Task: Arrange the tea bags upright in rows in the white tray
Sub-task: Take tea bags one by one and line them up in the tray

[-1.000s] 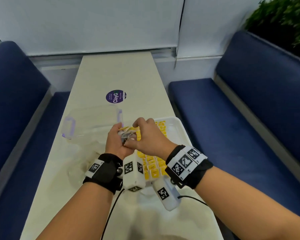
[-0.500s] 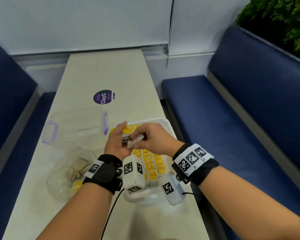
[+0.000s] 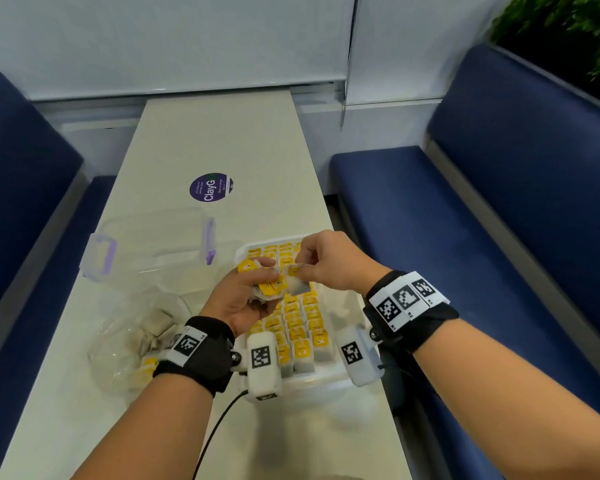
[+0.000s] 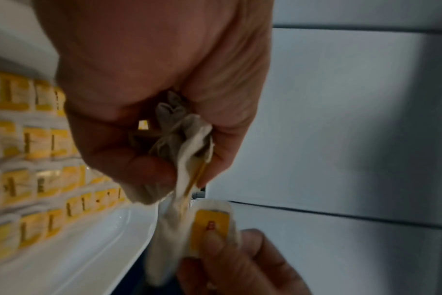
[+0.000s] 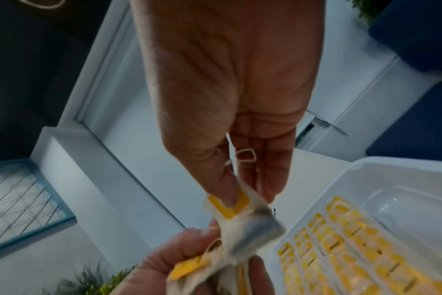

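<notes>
The white tray [image 3: 326, 384] stands at the table's right edge, with rows of upright yellow-tagged tea bags [image 3: 302, 327] in it. Above the tray's far left part my left hand [image 3: 262, 282] grips a bunch of tea bags [image 3: 269, 289]. Just to its right, my right hand [image 3: 303, 268] pinches a single tea bag [image 3: 297, 282] by its yellow tag. In the left wrist view the bunch [image 4: 179, 135] sits in my curled fingers, the single bag [image 4: 209, 225] below it. The right wrist view shows my thumb on the single bag's [image 5: 250, 229] tag beside the tray [image 5: 366, 169].
A clear lidded box with purple clasps [image 3: 153, 244] lies left of the tray. A clear plastic bag [image 3: 136, 334] with more tea bags sits near my left wrist. A purple sticker [image 3: 211, 187] marks the table [image 3: 222, 133]. Blue benches [image 3: 465, 237] flank it.
My hands were pressed together over the bunch. The right hand has since pulled one tea bag out of it, a little to the right. The left hand keeps the bunch.
</notes>
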Motion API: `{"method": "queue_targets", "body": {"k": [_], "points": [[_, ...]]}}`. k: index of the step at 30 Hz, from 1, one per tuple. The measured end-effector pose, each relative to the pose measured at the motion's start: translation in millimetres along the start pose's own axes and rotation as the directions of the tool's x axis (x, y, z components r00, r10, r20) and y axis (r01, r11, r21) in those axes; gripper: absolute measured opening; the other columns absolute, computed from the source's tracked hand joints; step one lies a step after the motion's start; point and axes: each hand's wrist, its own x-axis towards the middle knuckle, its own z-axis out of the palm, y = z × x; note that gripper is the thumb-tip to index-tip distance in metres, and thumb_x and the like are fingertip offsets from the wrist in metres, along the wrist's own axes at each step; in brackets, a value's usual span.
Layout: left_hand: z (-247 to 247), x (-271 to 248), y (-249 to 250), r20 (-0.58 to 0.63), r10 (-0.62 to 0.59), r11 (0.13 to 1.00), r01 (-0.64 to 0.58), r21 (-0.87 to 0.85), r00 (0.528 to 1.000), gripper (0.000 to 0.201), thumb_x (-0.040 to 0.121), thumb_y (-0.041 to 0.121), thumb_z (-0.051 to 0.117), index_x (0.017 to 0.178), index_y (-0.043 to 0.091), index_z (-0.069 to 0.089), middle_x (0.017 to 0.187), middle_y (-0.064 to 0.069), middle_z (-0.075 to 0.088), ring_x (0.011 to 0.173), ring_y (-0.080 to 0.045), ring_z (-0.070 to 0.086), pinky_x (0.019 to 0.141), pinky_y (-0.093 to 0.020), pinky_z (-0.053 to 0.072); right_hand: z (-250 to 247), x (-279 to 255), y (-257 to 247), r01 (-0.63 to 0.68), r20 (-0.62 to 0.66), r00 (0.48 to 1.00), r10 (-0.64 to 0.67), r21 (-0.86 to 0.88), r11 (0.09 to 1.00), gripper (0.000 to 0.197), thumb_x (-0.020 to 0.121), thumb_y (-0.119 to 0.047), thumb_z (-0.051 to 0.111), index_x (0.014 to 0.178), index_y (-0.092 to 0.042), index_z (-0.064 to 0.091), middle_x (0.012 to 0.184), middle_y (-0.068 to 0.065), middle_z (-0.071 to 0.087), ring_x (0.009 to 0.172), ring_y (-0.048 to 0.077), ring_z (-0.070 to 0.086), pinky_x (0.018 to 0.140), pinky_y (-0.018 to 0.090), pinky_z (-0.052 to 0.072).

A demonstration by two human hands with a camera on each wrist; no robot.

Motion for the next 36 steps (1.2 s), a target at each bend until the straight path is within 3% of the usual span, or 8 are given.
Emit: {"method": "queue_targets", "body": {"k": [4, 9, 11, 14, 19, 23, 30, 36], "points": [[4, -4, -3, 0.069, -0.036, 0.995, 0.029, 0.095, 0.997, 0.021, 0.086, 0.0, 0.065, 0.095, 0.018, 0.066, 0.077, -0.009, 0.067, 0.06, -0.023, 0.063, 0.044, -0.022, 0.047, 3, 1, 5, -0.039, -0.049, 0.997, 0.053, 0.245, 0.969, 0.02, 0.074, -0.005, 0.073, 0.07, -0.021, 0.061, 0.065, -0.004, 0.056, 0.061, 0.011, 0.052, 0.062, 0.032, 0.051], [8, -3, -5, 0.091, -0.045, 0.988, 0.031, 0.153, 0.995, 0.015, 0.082, 0.009, 0.073, 0.092, 0.017, 0.066, 0.08, -0.006, 0.067, 0.075, -0.028, 0.065, 0.043, -0.02, 0.046, 15, -2, 15, -0.068, -0.101, 0.987, 0.128, 0.46, 0.885, 0.035, 0.077, -0.006, 0.075, 0.095, -0.018, 0.048, 0.069, 0.004, 0.059, 0.059, 0.014, 0.054, 0.057, 0.026, 0.049], [8, -2, -6, 0.08, -0.049, 0.987, 0.036, 0.158, 0.996, 0.017, 0.081, 0.011, 0.075, 0.095, 0.015, 0.067, 0.083, -0.008, 0.068, 0.088, -0.037, 0.064, 0.042, -0.02, 0.045, 20, -1, 19, -0.054, -0.136, 0.982, 0.128, 0.452, 0.89, 0.036, 0.077, -0.006, 0.075, 0.088, -0.023, 0.045, 0.073, 0.007, 0.058, 0.061, 0.016, 0.053, 0.058, 0.029, 0.051], [9, -2, -5, 0.08, -0.044, 0.987, 0.031, 0.159, 0.996, 0.019, 0.081, 0.014, 0.075, 0.098, 0.018, 0.066, 0.08, -0.007, 0.068, 0.081, -0.032, 0.064, 0.044, -0.02, 0.045, 23, 0, 23, -0.073, -0.157, 0.976, 0.149, 0.412, 0.908, 0.035, 0.076, -0.008, 0.078, 0.083, -0.025, 0.048, 0.077, 0.01, 0.06, 0.065, 0.018, 0.056, 0.058, 0.03, 0.051], [11, 1, -3, 0.07, 0.005, 0.975, -0.02, 0.221, 0.998, 0.013, 0.085, 0.017, 0.074, 0.095, 0.019, 0.067, 0.079, -0.008, 0.07, 0.067, -0.027, 0.064, 0.045, -0.021, 0.046, 23, -3, 24, -0.061, -0.044, 0.995, 0.086, 0.396, 0.916, 0.039, 0.08, -0.008, 0.075, 0.114, -0.018, 0.06, 0.074, 0.006, 0.061, 0.066, 0.015, 0.06, 0.069, 0.033, 0.056], [10, 3, -4, 0.09, 0.017, 0.958, -0.042, 0.285, 0.996, 0.007, 0.086, 0.015, 0.073, 0.087, 0.019, 0.067, 0.073, -0.005, 0.07, 0.06, -0.021, 0.065, 0.048, -0.02, 0.046, 19, -1, 24, -0.079, -0.012, 0.996, 0.089, 0.353, 0.932, 0.007, 0.086, -0.014, 0.069, 0.08, -0.011, 0.068, 0.067, 0.005, 0.062, 0.062, 0.015, 0.058, 0.068, 0.035, 0.055], [12, 1, -3, 0.178, 0.003, 0.91, -0.077, 0.408, 0.984, 0.011, 0.083, 0.013, 0.076, 0.083, 0.017, 0.065, 0.066, -0.001, 0.068, 0.053, -0.013, 0.064, 0.045, -0.022, 0.046, 10, 6, 24, -0.053, -0.019, 0.998, 0.06, 0.252, 0.966, 0.025, 0.094, -0.017, 0.059, 0.069, -0.018, 0.054, 0.074, -0.003, 0.057, 0.071, 0.01, 0.052, 0.065, 0.02, 0.043], [12, 4, -4, 0.165, 0.139, 0.9, -0.195, 0.391, 0.976, 0.015, 0.079, 0.019, 0.079, 0.087, 0.019, 0.066, 0.072, -0.004, 0.064, 0.068, -0.021, 0.061, 0.052, -0.025, 0.042, 23, 7, 32, -0.168, 0.059, 0.986, 0.157, 0.322, 0.932, 0.033, 0.092, -0.012, 0.057, 0.061, -0.016, 0.048, 0.062, -0.002, 0.047, 0.06, 0.01, 0.043, 0.06, 0.024, 0.039]]}}
